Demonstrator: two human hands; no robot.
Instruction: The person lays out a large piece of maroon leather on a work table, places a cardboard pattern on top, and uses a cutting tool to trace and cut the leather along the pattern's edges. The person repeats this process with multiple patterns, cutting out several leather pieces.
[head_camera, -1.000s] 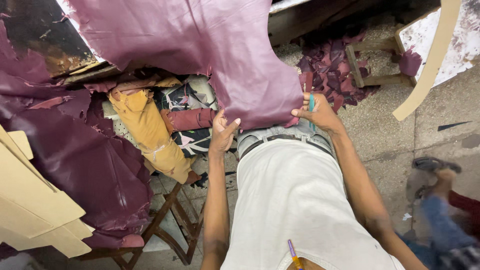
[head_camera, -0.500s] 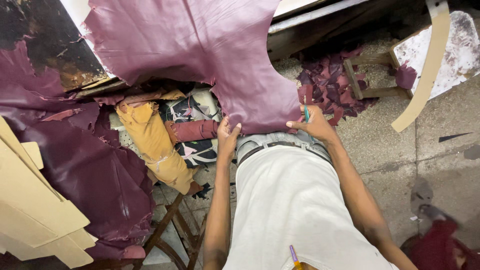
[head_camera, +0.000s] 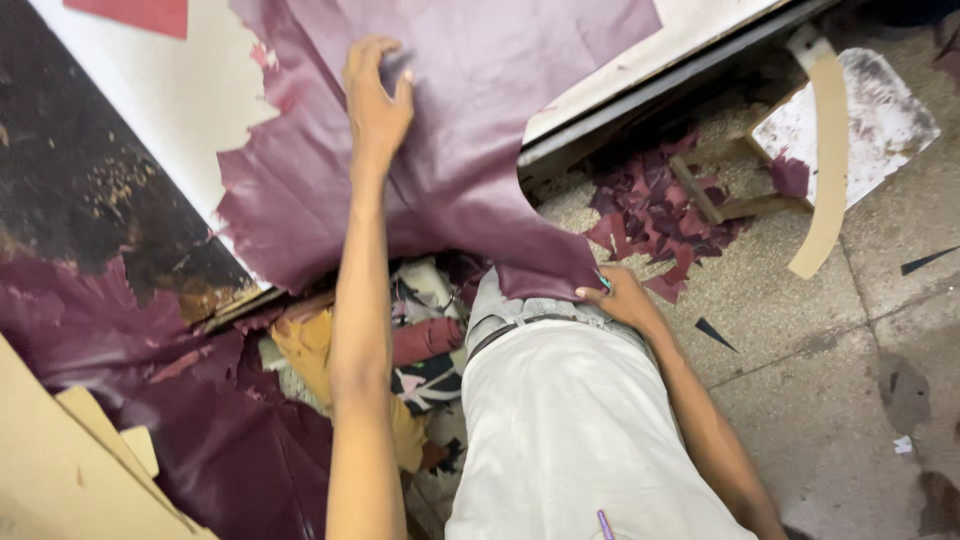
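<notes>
A large maroon leather hide lies over a white table top and hangs off its near edge. My left hand reaches far across it and presses on the hide, fingers curled into the leather. My right hand grips the hide's hanging lower edge by my waist, with a small teal tool between the fingers.
More maroon leather drapes at the lower left beside tan card patterns. Rolled fabrics sit under the table. Maroon scraps litter the concrete floor near a wooden stool and a curved tan strip.
My left hand has gone from the hide's lower edge near my waist up across the table onto the hide. The right hand still holds the edge.
</notes>
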